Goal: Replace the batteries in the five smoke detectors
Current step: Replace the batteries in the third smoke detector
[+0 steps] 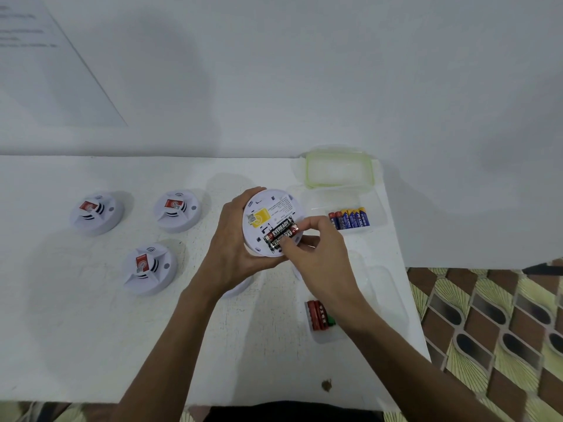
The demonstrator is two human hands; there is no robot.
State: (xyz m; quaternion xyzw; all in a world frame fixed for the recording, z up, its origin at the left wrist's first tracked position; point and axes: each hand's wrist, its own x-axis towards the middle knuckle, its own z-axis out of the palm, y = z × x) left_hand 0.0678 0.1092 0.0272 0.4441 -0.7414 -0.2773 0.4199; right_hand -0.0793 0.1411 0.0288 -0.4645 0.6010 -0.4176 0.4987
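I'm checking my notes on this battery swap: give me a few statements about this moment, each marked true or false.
1. The left hand holds a smoke detector with its back facing up. True.
2. The batteries in its open compartment are blue. False: they are black, marked Eveready.
3. Three other detectors lie on the table to the person's left. True.
4. The right hand rests flat on the table. False: its fingers pinch the batteries in the held detector.
5. Blue batteries lie in a clear tub beyond the right hand. True.
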